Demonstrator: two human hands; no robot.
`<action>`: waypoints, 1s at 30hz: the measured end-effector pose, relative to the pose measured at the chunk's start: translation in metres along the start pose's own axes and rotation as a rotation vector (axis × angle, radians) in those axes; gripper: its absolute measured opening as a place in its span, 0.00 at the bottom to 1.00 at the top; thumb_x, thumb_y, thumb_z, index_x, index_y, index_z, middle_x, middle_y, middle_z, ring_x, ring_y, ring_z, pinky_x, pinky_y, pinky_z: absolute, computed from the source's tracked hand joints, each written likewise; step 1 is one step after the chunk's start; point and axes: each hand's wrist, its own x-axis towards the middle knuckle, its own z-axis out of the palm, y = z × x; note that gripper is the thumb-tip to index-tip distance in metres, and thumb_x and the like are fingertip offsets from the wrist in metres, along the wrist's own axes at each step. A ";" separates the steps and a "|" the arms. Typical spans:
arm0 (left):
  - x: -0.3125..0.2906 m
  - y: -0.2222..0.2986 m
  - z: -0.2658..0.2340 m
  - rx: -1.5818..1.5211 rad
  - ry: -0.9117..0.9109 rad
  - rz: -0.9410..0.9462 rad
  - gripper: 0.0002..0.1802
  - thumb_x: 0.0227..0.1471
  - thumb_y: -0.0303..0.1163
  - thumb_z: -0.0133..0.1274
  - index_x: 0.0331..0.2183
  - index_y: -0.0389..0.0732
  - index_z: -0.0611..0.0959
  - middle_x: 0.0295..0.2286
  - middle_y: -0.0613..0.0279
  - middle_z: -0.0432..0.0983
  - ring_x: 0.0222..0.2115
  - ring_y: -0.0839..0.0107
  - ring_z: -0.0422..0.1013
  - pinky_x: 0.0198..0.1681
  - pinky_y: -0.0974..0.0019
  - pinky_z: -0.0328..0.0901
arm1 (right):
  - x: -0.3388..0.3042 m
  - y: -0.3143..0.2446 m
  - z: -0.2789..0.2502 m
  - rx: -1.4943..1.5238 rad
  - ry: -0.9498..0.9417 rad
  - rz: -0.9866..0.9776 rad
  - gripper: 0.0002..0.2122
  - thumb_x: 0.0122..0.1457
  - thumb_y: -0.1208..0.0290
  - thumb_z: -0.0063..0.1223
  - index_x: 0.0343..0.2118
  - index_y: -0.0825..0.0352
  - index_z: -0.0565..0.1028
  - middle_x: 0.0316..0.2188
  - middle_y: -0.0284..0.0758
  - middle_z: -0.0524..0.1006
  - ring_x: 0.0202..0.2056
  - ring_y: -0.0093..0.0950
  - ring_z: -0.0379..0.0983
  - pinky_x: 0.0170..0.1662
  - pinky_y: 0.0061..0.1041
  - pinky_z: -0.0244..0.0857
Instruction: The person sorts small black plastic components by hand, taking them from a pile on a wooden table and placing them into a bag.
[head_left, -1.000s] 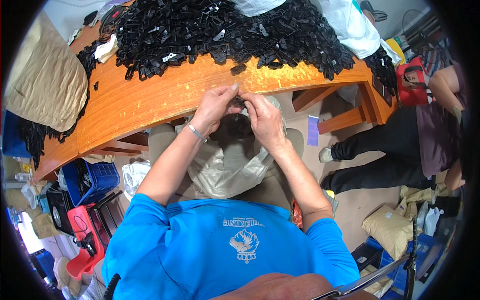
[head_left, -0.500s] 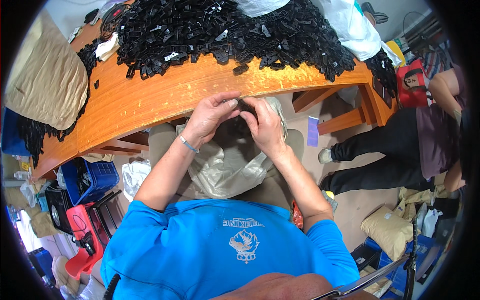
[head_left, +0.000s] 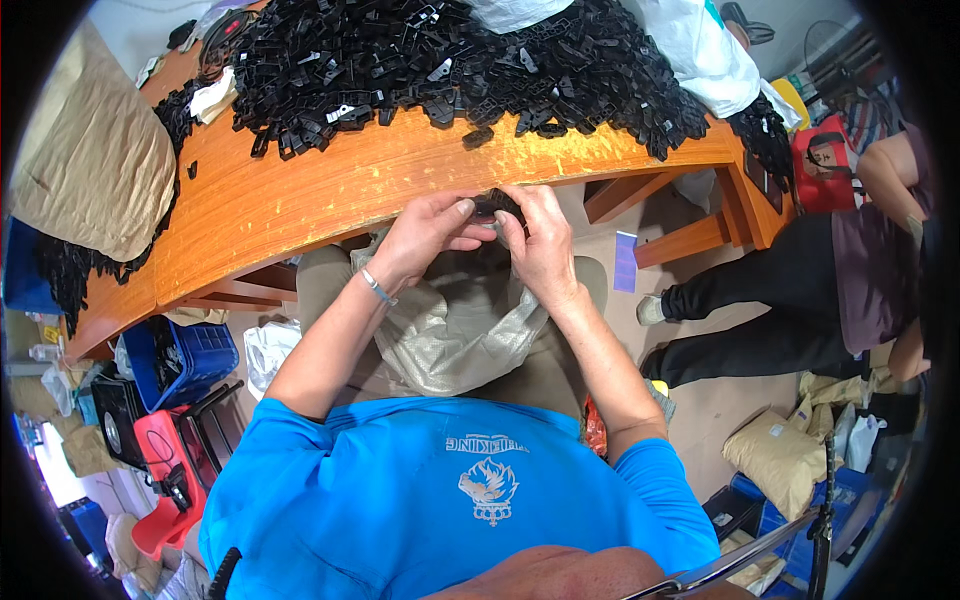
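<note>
Plastic-parts heap (head_left: pixel 450 60) on table (head_left: pixel 330 190), far side. Sack (head_left: pixel 95 160) at table's left end. Bag (head_left: pixel 450 330) on lap, below table edge. Crate (head_left: pixel 185 360) under table, left.

A curved orange wooden table (head_left: pixel 330 190) carries a big heap of black plastic parts (head_left: pixel 450 60) across its far half. 1 stray part (head_left: pixel 478 137) lies apart, nearer the front edge. 2 white bags (head_left: pixel 690 45) rest at the far right, a tan sack (head_left: pixel 95 160) drapes over the left end, and a white cloth (head_left: pixel 212 97) sits beside the heap.
</note>
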 end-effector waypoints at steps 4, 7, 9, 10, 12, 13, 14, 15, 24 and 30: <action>0.004 0.003 0.003 -0.082 0.022 -0.089 0.23 0.74 0.37 0.47 0.59 0.32 0.77 0.47 0.54 0.83 0.44 0.67 0.83 0.47 0.68 0.79 | -0.001 -0.011 -0.001 0.002 -0.024 0.007 0.17 0.59 0.79 0.63 0.52 0.67 0.77 0.44 0.42 0.76 0.40 0.45 0.81 0.39 0.40 0.76; 0.008 -0.005 -0.002 -0.131 -0.008 -0.103 0.22 0.72 0.40 0.50 0.55 0.31 0.81 0.46 0.54 0.84 0.44 0.68 0.83 0.46 0.69 0.78 | -0.001 -0.010 0.002 -0.068 -0.016 -0.053 0.17 0.57 0.79 0.64 0.51 0.66 0.78 0.44 0.41 0.76 0.39 0.44 0.81 0.38 0.39 0.77; 0.007 -0.004 -0.006 -0.116 -0.016 -0.091 0.22 0.72 0.39 0.50 0.55 0.31 0.81 0.46 0.54 0.84 0.43 0.68 0.83 0.46 0.69 0.78 | 0.003 -0.010 0.000 -0.077 -0.036 -0.085 0.17 0.57 0.80 0.64 0.50 0.66 0.78 0.44 0.41 0.76 0.39 0.44 0.81 0.38 0.39 0.77; 0.007 -0.003 -0.005 -0.096 -0.029 -0.083 0.22 0.72 0.39 0.50 0.55 0.31 0.81 0.46 0.55 0.84 0.43 0.69 0.83 0.46 0.70 0.78 | 0.004 -0.009 -0.003 -0.088 -0.050 -0.112 0.17 0.57 0.80 0.64 0.50 0.66 0.78 0.44 0.41 0.76 0.38 0.44 0.81 0.37 0.39 0.77; 0.006 0.001 -0.002 -0.019 -0.012 -0.083 0.22 0.72 0.38 0.50 0.55 0.30 0.81 0.45 0.54 0.84 0.42 0.69 0.83 0.45 0.70 0.78 | 0.007 -0.013 -0.011 -0.076 -0.056 -0.106 0.17 0.57 0.80 0.63 0.50 0.66 0.78 0.45 0.41 0.77 0.38 0.45 0.82 0.37 0.39 0.78; 0.005 0.003 -0.001 0.053 0.007 -0.079 0.21 0.72 0.38 0.50 0.54 0.30 0.81 0.45 0.54 0.84 0.42 0.69 0.83 0.45 0.70 0.78 | 0.008 -0.015 -0.012 -0.066 -0.067 -0.105 0.16 0.57 0.80 0.63 0.50 0.66 0.78 0.45 0.42 0.77 0.38 0.45 0.82 0.38 0.40 0.78; 0.005 0.003 -0.002 0.052 0.008 -0.079 0.21 0.72 0.38 0.50 0.54 0.30 0.81 0.45 0.54 0.84 0.42 0.69 0.83 0.45 0.70 0.78 | 0.009 -0.015 -0.011 -0.066 -0.069 -0.105 0.16 0.57 0.80 0.63 0.50 0.66 0.78 0.45 0.42 0.77 0.38 0.45 0.82 0.38 0.40 0.78; 0.005 0.003 -0.004 0.031 -0.009 -0.077 0.22 0.72 0.38 0.50 0.55 0.30 0.81 0.45 0.54 0.84 0.42 0.68 0.83 0.45 0.70 0.78 | 0.009 -0.014 -0.008 -0.082 -0.106 -0.101 0.16 0.58 0.80 0.62 0.50 0.66 0.78 0.46 0.42 0.77 0.39 0.45 0.82 0.38 0.40 0.78; 0.000 0.004 -0.010 0.038 -0.061 -0.101 0.24 0.71 0.42 0.52 0.56 0.31 0.80 0.44 0.54 0.84 0.42 0.69 0.83 0.45 0.69 0.77 | 0.006 0.000 0.000 -0.180 -0.217 -0.102 0.17 0.60 0.78 0.59 0.53 0.65 0.77 0.47 0.40 0.78 0.40 0.44 0.83 0.39 0.40 0.80; 0.001 -0.013 -0.003 0.219 -0.012 -0.019 0.20 0.68 0.40 0.57 0.54 0.36 0.82 0.42 0.64 0.84 0.42 0.76 0.80 0.43 0.72 0.75 | 0.000 0.002 0.003 -0.107 -0.237 -0.098 0.17 0.57 0.78 0.64 0.50 0.66 0.79 0.44 0.39 0.79 0.38 0.41 0.82 0.38 0.38 0.78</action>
